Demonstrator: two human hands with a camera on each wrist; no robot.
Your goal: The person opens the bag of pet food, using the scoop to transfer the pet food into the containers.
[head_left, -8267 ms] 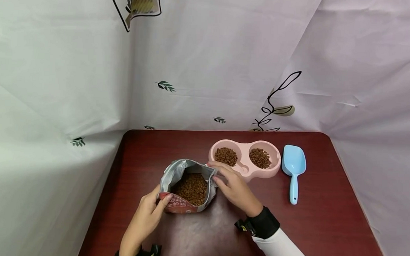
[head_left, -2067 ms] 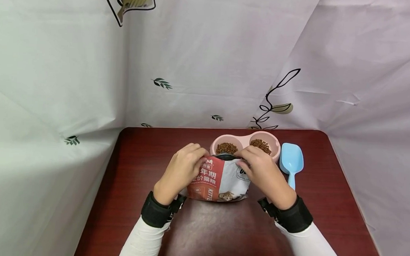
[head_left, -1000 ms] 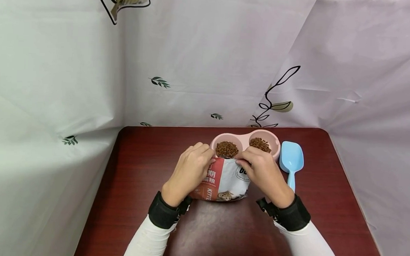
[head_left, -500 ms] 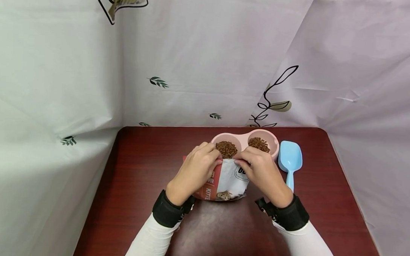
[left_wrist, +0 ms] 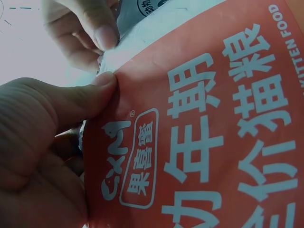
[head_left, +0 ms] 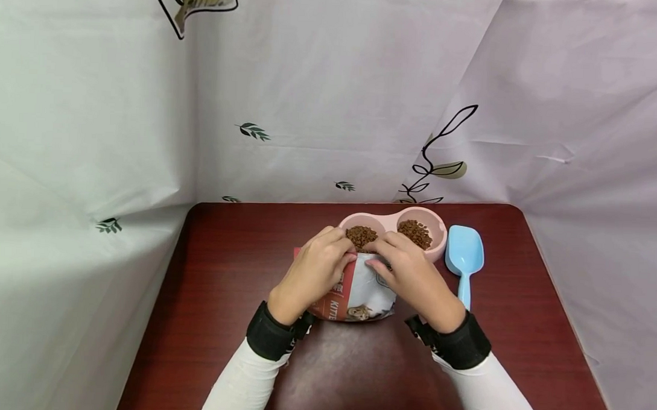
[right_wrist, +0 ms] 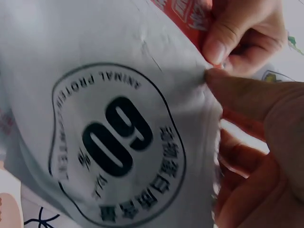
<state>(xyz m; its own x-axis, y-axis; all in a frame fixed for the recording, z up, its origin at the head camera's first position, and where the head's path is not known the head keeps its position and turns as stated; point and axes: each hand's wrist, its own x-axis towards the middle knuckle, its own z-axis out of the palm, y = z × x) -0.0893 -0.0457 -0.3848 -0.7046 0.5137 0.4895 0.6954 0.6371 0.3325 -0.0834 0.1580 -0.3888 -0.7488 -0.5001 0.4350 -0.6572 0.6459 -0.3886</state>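
A red and white bag of kitten food (head_left: 373, 294) stands at mid-table with its top edges drawn together. My left hand (head_left: 312, 268) pinches that top edge, thumb on the red front and fingers behind, as the left wrist view shows. Close beside it, my right hand (head_left: 413, 274) pinches the white part of the same edge. In the right wrist view the right thumb (right_wrist: 242, 92) lies on the edge, almost touching the left thumb (right_wrist: 216, 50). The inside of the bag is hidden.
Just behind the bag sits a pink double bowl (head_left: 386, 221), brown kibble (head_left: 414, 232) in both halves; the hands cover its front. A light blue scoop (head_left: 464, 253) lies right of it. The dark red table (head_left: 240, 244) meets a white patterned cloth (head_left: 310, 108) at the back.
The bag, earlier gaping with kibble showing, now has its mouth pressed together and its front toward me, further right. The left hand has slid right along the edge; the right hand has just shifted left.
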